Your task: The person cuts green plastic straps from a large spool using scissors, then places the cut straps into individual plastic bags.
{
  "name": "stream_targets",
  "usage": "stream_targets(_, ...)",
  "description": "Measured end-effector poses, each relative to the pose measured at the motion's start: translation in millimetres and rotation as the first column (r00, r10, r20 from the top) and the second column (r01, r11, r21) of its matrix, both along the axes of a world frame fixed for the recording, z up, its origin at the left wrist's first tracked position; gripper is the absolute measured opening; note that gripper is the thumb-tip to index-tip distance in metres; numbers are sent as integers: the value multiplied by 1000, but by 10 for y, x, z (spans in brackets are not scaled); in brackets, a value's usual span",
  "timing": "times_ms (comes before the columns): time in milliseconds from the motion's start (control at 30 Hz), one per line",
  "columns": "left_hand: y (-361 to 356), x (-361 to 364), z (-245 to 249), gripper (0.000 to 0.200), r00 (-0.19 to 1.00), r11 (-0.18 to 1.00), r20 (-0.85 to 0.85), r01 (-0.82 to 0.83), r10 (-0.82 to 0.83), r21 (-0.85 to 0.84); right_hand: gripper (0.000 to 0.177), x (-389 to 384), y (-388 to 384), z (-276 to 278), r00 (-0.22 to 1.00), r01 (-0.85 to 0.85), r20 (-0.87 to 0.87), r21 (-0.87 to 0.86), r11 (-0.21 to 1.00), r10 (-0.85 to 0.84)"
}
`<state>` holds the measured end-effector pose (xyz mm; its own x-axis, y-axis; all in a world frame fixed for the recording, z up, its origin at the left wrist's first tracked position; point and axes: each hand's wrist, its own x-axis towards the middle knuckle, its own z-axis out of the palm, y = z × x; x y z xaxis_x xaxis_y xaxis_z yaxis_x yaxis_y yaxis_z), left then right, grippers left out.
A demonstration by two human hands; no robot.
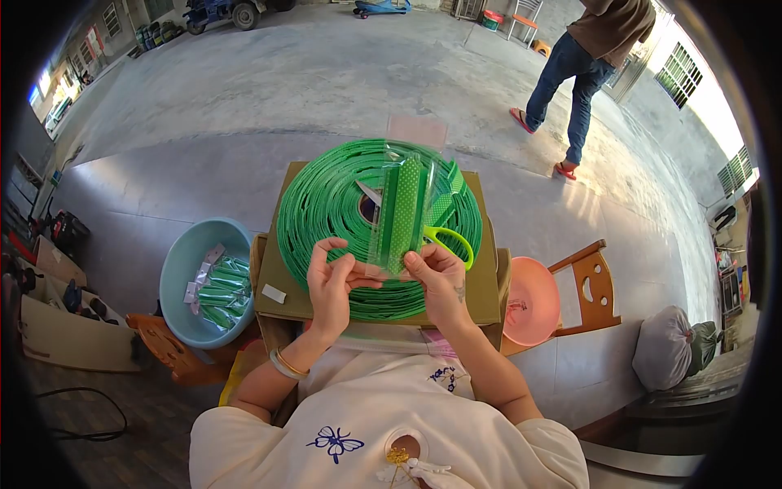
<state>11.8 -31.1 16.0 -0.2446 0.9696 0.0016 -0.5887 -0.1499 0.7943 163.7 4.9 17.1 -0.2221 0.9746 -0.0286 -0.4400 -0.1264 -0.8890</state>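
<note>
Nearest my head-worn view, the right hand [442,281] pinches, thumb in front, the lower right of a clear, flat plastic packet of green polka-dot strips [402,212]. The left hand [330,285] meets its lower-left edge — whether pinching, I cannot tell. I judge the packet light, pliable, slippery — best held by its lower corners. Behind it lies a broad green ribbon coil [318,204]; farther off, a brown-shirted person [611,37] stands.

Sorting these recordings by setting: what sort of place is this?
Perhaps a small home workshop where packing is done by hand: a large green strip roll lies on a cardboard box, a blue basin holds bagged green pieces, and a wheeled vehicle stands beyond.
</note>
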Motion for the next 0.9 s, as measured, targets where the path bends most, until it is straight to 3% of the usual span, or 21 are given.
stream_targets(100,0,-31,153,16,994,990,54,101,-96,-103,10,18,-28,11,985,21,168,79,997,-34)
stream_targets(133,12,-37,138,16,970,978,-151,171,-188,-118,10,24,-45,5,972,21,232,105,994,-45)
stream_targets(200,26,-95,78,15,780,943,-529,273,-334,-191,11,24,-74,-13,973,-6,232,74,997,-11)
stream_targets(333,42,-137,38,18,768,951,-569,293,-293,-94,19,18,-19,-99,985,-7,175,67,998,-5)
stream_targets(433,81,-282,117,18,795,978,-587,206,-153,25,24,17,-13,-47,987,36,152,104,994,-52)
stream_targets(500,165,-613,240,19,871,998,-491,8,22,59,25,79,11,58,977,128,162,93,987,-142)
stream_targets(600,240,-1352,199,20,801,932,-494,-357,338,58,28,251,96,-11,952,201,207,131,971,-225)
stream_targets(667,237,-1961,-161,20,720,853,-535,-522,442,1,28,316,121,-18,947,224,205,139,965,-249)
stream_targets(733,64,-2435,-573,21,776,807,-480,-553,409,-206,28,347,146,-12,937,237,218,183,954,-274)
stream_targets(800,-228,-2989,-1248,28,880,761,-412,-432,238,-484,21,380,158,17,922,250,243,222,943,-301)
stream_targets(833,-372,-3100,-1474,42,881,649,-460,-415,113,-637,18,382,167,22,845,237,370,388,891,-386)
stream_targets(900,-605,-2778,-1430,52,555,391,-811,-715,-186,-580,13,367,237,1,616,102,538,670,736,-575)
